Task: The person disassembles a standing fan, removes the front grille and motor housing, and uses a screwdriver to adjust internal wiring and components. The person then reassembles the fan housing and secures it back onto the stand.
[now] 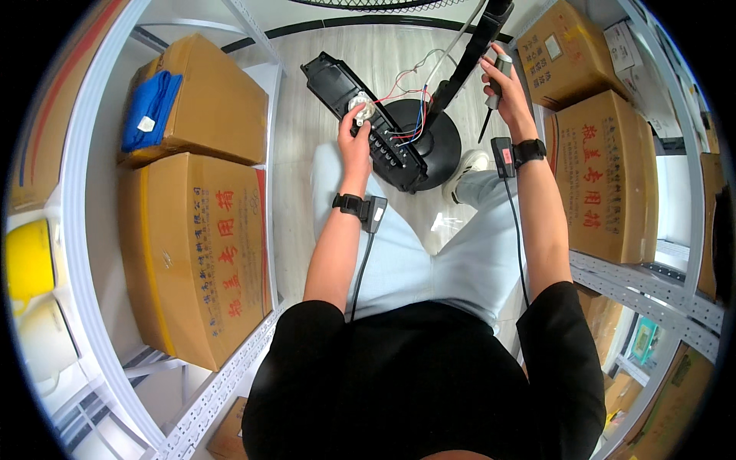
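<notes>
My left hand [354, 146] has its fingers closed on a small round whitish part with a metallic look [361, 106], held over a long black plastic housing [328, 75]. Red, blue and white wires [420, 115] run from the housing toward the black pole [464, 67] of a stand fan. That housing lies tilted beside my left knee and overlaps the fan's round black base [445, 149]. To the right of the pole, my right hand [512, 92] grips a screwdriver [498, 80] by its grey handle, its dark shaft pointing down, apart from the housing.
Metal shelves with cardboard boxes [184, 253] stand close on my left, and more boxes [594, 176] on my right. A blue cloth bundle [151, 111] hangs on an upper left box. The fan's wire grille [383, 4] is at the top edge. Cables trail from both wristbands.
</notes>
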Tool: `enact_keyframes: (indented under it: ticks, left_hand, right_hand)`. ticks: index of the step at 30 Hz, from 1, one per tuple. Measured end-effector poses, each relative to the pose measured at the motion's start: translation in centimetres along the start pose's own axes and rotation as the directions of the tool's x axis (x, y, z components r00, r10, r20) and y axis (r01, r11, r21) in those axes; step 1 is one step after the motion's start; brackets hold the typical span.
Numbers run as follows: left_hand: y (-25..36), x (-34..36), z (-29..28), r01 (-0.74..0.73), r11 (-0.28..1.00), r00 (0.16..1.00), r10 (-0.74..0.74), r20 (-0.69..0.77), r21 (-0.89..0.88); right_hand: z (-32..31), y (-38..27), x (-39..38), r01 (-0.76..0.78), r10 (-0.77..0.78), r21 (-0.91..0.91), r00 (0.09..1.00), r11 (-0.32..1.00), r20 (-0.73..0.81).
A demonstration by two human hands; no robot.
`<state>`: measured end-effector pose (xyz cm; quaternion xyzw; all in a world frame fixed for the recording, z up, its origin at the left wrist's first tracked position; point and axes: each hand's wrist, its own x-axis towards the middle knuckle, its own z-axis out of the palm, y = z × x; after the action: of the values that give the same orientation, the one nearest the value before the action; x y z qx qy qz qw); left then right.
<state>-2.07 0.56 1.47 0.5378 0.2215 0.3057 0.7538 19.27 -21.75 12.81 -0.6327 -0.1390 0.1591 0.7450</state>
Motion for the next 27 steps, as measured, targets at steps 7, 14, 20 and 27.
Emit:
enact_keyframes:
  ticks: [7,14,20,27]
  left_hand:
    - [0.6,-0.1,0.3,0.012,1.0,1.0,-0.012,0.012,-0.025]
    - [1.5,-0.2,0.7,-0.067,0.998,0.997,0.067,0.039,-0.006]
    - [2.0,-0.6,1.4,-0.158,0.984,0.985,0.163,-0.058,0.083]
    - [-1.0,0.6,0.3,-0.088,0.992,0.996,0.089,-0.011,0.092]
  right_hand:
    - [-3.1,2.2,2.2,-0.205,0.241,-0.18,0.947,0.962,0.212]
    - [-1.9,3.2,1.3,-0.21,0.237,-0.211,0.965,0.955,0.109]
    - [-0.2,4.3,-1.2,-0.113,0.125,-0.159,0.99,0.981,0.068]
    - [2.6,4.7,-4.1,-0.073,0.063,-0.152,0.996,0.986,-0.07]
